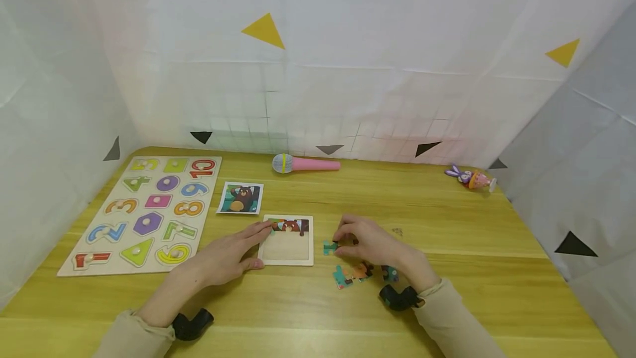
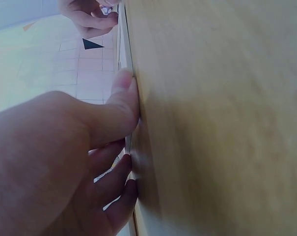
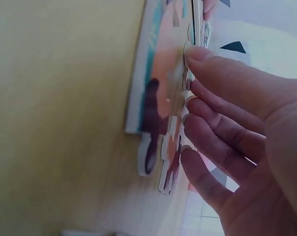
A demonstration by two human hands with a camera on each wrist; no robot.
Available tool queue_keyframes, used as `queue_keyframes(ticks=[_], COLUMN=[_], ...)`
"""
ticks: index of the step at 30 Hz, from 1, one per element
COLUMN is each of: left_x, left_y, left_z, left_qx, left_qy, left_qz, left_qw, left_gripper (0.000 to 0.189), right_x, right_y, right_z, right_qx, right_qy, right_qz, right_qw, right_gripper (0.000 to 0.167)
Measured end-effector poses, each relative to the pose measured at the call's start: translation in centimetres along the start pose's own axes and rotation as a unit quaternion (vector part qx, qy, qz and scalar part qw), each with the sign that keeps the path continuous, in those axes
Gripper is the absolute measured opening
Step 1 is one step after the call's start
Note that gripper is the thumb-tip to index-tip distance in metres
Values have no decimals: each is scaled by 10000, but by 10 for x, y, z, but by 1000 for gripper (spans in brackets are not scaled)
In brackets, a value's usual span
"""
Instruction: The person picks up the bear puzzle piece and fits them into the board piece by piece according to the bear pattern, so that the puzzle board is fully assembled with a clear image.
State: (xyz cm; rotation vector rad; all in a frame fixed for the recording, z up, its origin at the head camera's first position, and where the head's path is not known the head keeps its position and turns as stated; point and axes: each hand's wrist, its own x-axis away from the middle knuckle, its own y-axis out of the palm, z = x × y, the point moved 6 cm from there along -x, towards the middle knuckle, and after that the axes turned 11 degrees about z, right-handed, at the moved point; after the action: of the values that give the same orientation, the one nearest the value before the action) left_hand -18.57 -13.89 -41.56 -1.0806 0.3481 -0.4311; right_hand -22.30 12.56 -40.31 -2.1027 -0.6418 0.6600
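A square wooden puzzle tray (image 1: pixel 285 263) lies on the table with a bear's head pieced together along its top; its lower part shows bare wood. My left hand (image 1: pixel 228 256) rests at the tray's left side, fingertips on the upper left edge and thumb at the lower left corner. To the right of the tray, my right hand (image 1: pixel 370 239) pinches a teal jigsaw piece (image 1: pixel 328 247) between thumb and fingers, close over the table. Loose jigsaw pieces (image 1: pixel 343 278) lie just below that hand, and another dark teal piece (image 1: pixel 390 273) sits near the wrist.
A number-and-shape board (image 1: pixel 116 222) takes up the left side. Behind the tray lie a bear picture card (image 1: pixel 240 198) and a pink toy microphone (image 1: pixel 315 164). A small purple rabbit toy (image 1: pixel 469 177) lies at the back right. White sheeting (image 1: pixel 348 98) walls the table.
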Motion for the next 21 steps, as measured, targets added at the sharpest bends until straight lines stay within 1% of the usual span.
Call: queue_keyframes(ticks=[7, 15, 21], left_x=[0, 0, -1], left_y=[0, -1, 0], left_z=[0, 0, 1], left_qx=[15, 39, -89], left_qy=[-9, -8, 31], left_qz=[-25, -9, 20], left_qw=[10000, 10000, 10000], left_gripper=[71, 71, 71], right_x=[0, 0, 0], right_y=[0, 2, 1], right_z=[0, 2, 1], right_qx=[15, 207, 60], right_qy=[96, 54, 42], right_qz=[-25, -64, -61], right_qw=[9999, 9998, 10000], right_gripper=[17, 16, 17])
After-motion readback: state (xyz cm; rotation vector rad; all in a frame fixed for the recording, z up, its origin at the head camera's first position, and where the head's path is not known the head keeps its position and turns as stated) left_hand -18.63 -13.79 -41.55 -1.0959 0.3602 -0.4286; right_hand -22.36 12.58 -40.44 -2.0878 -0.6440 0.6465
